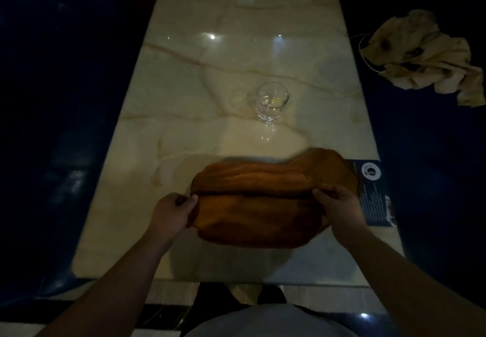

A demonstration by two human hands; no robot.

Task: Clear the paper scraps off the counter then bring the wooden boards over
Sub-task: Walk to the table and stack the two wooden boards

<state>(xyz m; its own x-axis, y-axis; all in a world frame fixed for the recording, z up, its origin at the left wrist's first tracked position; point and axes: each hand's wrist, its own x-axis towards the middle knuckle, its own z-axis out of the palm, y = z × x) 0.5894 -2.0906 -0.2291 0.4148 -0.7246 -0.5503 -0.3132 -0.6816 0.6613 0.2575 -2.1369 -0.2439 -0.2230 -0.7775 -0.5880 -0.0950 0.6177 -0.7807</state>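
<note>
Boards [263, 205] sit stacked at the near end of the tabletop [184, 116], long axis running left to right. Left hand [171, 211] pinches the left edge and right hand [339, 205] the right, each grip closed on wood, equally near.

left hand [172, 211] gripping left edge of stacked wooden boards [265, 205] | right hand [338, 205] gripping right edge | glass [272, 101] standing beyond on marble counter [184, 94] | dark card [374, 194] lying right of boards
</note>
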